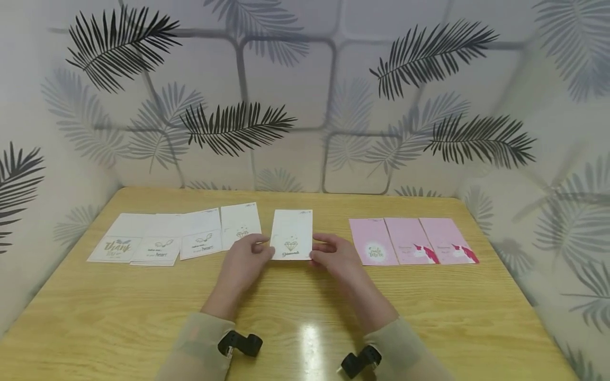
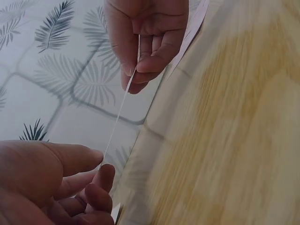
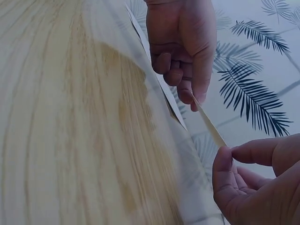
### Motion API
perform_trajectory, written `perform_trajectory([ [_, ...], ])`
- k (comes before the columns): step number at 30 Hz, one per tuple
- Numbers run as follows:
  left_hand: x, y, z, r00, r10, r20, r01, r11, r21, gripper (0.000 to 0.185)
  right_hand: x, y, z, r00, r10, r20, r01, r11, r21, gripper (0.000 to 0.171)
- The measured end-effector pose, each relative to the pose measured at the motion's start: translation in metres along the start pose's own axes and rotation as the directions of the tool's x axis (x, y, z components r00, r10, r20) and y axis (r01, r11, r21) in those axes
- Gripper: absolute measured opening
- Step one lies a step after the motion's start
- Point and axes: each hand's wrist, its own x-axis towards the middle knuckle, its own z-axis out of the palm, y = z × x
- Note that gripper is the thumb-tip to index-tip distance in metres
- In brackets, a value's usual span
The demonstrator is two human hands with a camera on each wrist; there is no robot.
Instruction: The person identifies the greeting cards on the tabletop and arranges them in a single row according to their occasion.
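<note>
While the left hand pinches one edge of the central white card between thumb and fingers, the right hand pinches the opposite edge in the same manner. The central white card lies between the two hands, near the middle of the wooden table; it bears a gold diamond motif above the dark word "Diamonds". In both wrist views it appears edge-on, as a thin strip spanning the fingertips. Whether its lower edge touches the tabletop cannot be told.

To the left, four white cards form a row: a "Thank you" card, two winged-heart cards beside it, the first three partly overlapping, and a second diamond card, whose lower corner is hidden by the left hand. To the right, three cards form a pink row: a "smile" card nearest the right hand, then two unicorn cards side by side. A black device is strapped at the left sleeve. Behind the table stands a leaf-patterned wall.
</note>
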Motion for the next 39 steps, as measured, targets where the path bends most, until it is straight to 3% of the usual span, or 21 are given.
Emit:
perform_trajectory([
  [6,0.003,0.012,0.017,1.000,0.022,-0.016,-0.022,0.999,0.024,0.037,-0.005,-0.003,-0.018,0.998,-0.055,-0.015,0.054,0.997,-0.057,0.044],
  [12,0.002,0.029,0.036,0.999,0.046,-0.021,-0.044,0.996,0.077,0.033,-0.008,-0.004,-0.040,0.992,-0.123,-0.020,0.117,0.974,-0.192,0.044],
  [16,0.003,0.037,0.049,0.998,0.065,-0.013,-0.063,0.992,0.107,0.031,-0.006,-0.003,-0.053,0.987,-0.153,-0.048,0.129,0.936,-0.327,0.042],
  [23,0.006,0.041,0.067,0.997,0.077,0.005,-0.077,0.992,0.104,0.028,-0.003,-0.002,-0.072,0.976,-0.210,-0.057,0.150,0.839,-0.524,0.040],
  [33,0.004,0.047,0.083,0.993,0.115,-0.004,-0.113,0.984,0.138,0.031,-0.001,-0.003,-0.085,0.985,-0.160,-0.066,0.085,0.777,-0.624,0.036],
  [39,0.006,0.048,0.087,0.993,0.119,-0.003,-0.116,0.975,0.188,0.028,0.001,-0.003,-0.087,0.981,-0.188,-0.051,0.108,0.743,-0.661,0.031],
])
